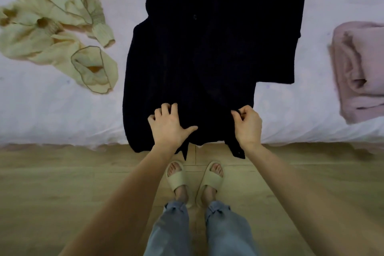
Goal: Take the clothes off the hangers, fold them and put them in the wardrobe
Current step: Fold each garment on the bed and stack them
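Hands (169, 124) (247, 124) gripping black garment (203, 48) hem, bed edge

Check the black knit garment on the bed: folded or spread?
Partly folded: black knit garment lies flat on the white bed, one sleeve folded in, the other sticking out.

No text, label, brand, number or sign can be read anywhere in the view.
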`<state>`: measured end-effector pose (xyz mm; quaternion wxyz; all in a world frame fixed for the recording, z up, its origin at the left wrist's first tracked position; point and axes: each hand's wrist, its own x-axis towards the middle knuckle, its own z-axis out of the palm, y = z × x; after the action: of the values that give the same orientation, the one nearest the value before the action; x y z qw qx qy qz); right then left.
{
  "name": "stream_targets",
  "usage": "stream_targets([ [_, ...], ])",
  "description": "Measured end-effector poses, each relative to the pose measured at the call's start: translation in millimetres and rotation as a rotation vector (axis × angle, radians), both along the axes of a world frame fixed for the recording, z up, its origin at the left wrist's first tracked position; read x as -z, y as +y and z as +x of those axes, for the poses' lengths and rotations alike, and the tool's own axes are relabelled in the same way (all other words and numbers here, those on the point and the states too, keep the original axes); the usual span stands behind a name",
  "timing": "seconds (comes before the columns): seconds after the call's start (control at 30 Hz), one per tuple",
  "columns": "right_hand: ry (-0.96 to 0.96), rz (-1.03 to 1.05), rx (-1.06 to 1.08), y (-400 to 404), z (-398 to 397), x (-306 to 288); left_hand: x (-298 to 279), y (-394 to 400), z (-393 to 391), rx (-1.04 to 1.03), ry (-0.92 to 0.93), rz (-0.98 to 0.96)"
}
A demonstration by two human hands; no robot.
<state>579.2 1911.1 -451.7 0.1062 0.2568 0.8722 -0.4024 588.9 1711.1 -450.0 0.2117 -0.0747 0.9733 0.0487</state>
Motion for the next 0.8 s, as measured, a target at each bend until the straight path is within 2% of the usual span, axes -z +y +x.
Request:
stream_targets([
  [0.13, 0.004, -0.027, -0.059, -6.3, 10.8, 0.1, 8.0, 16.4, 4.1, 0.012, -0.001, -0.157],
  [0.23, 0.021, -0.045, -0.081, -8.2, 13.5, -5.3, 7.1, 17.7, 1.9, 0.046, 0.082, -0.138],
  [0.27, 0.026, -0.070, -0.066, -7.8, 14.2, -7.2, 4.3, 16.4, 1.3, 0.022, 0.122, -0.063],
  [0.33, 0.026, -0.136, -0.038, -7.2, 15.6, -11.7, -2.4, 9.2, -0.5, -0.141, 0.135, 0.224],
  [0.47, -0.048, -0.351, -0.038, -7.7, 19.8, -23.7, -28.5, -18.8, -4.5, -0.584, -0.099, 0.936],
  [0.53, -0.110, -0.443, -0.047, -8.7, 20.5, -26.6, -40.6, -32.6, -3.9, -0.706, -0.247, 1.067],
  [0.63, -0.159, -0.490, -0.048, -9.4, 19.5, -32.5, -46.3, -47.5, -1.1, -0.831, -0.358, 1.228],
  [0.67, -0.157, -0.503, -0.031, -9.3, 17.8, -35.1, -46.7, -50.8, -1.3, -0.856, -0.357, 1.267],
  [0.73, -0.147, -0.537, 0.012, -6.9, 14.9, -38.6, -48.7, -55.0, -1.8, -0.807, -0.318, 1.195],
  [0.8, -0.146, -0.546, 0.030, -4.7, 13.0, -41.6, -56.9, -53.3, -1.7, -0.573, -0.173, 0.982],
])
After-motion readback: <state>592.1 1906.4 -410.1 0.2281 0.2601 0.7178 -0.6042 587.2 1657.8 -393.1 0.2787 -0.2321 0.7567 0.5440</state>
